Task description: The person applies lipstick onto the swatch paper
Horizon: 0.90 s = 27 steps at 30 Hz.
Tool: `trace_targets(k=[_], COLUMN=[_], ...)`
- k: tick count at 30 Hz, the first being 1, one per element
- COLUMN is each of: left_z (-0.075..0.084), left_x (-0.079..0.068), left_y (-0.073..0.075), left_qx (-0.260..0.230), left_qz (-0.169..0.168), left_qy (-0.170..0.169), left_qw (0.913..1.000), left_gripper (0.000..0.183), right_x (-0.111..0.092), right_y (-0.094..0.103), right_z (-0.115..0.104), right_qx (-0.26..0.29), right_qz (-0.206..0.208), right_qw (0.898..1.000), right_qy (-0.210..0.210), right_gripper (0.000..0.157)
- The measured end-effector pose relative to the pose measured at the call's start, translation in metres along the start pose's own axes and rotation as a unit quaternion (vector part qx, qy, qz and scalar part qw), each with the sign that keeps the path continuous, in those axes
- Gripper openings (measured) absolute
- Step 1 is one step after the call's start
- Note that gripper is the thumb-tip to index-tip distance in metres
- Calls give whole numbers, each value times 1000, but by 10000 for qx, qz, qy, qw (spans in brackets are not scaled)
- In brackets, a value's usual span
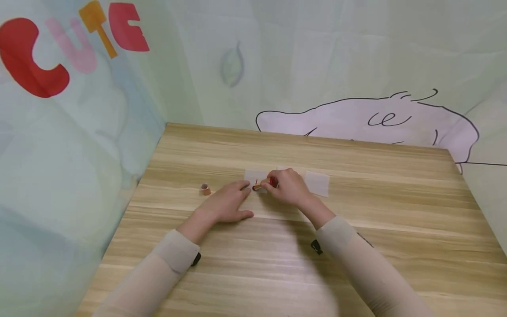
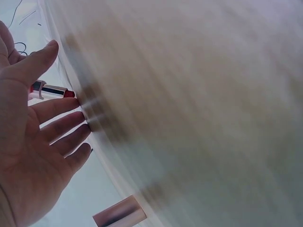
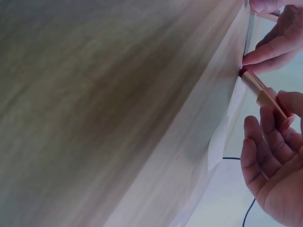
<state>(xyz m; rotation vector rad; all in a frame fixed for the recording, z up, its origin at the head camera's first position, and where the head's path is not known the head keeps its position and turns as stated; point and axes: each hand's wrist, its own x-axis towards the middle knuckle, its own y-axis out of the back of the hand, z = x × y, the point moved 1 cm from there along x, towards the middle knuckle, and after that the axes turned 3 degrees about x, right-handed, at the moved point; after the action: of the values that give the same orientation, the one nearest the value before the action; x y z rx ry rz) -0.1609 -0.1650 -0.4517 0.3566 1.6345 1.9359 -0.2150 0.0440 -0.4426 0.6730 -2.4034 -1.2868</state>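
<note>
The right hand (image 1: pixel 291 188) pinches in its fingers a red lipstick in a shiny rose-gold tube (image 3: pixel 268 98), tip at a white paper rectangle (image 1: pixel 253 174) on the wood-grain tabletop (image 1: pixel 245 268). The left hand (image 1: pixel 226 202), fingers outstretched, lies near a cylindrical rose-gold cap (image 1: pixel 205 189).

Under my fingers (image 1: pixel 242 184) lies a wood-grain desk (image 1: pixel 253 259). Beyond them hangs a pale, wrinkled cloth (image 1: pixel 317 53) printed with a leaf (image 1: pixel 232 66), a cartoon animal (image 1: pixel 344 115) toward their right, and, far left, letters (image 1: pixel 93 17) spelling CUTE.
</note>
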Motion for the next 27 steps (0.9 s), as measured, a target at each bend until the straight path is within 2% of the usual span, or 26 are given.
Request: trace_targets(k=[4, 7, 11, 16, 20, 27], left_z=[-1, -1, 0, 4, 10, 23], left_x=[1, 1, 2, 5, 11, 26], left_y=[-1, -1, -1, 1, 3, 1], left_qx=[-24, -42, -147, -220, -137, -78], left_qz=[1, 12, 30, 209, 352, 403], left_qy=[15, 19, 118, 166, -54, -330], left_qw=[10000, 10000, 9998, 9994, 9993, 9986], left_gripper=[78, 79, 84, 92, 92, 89], right_x=[-2, -5, -10, -17, -22, -29], right_y=[4, 11, 19, 28, 33, 39], right_z=[4, 8, 15, 27, 34, 41], right_qx=[521, 977, 1258, 1373, 1464, 1414], right_qz=[363, 816, 1226, 1434, 1490, 1506], right_qw=[9980, 9918, 9843, 9795, 9769, 9768], right_qy=[-52, -113, -189, -337, -454, -569], right_gripper=[24, 23, 23, 21, 23, 23])
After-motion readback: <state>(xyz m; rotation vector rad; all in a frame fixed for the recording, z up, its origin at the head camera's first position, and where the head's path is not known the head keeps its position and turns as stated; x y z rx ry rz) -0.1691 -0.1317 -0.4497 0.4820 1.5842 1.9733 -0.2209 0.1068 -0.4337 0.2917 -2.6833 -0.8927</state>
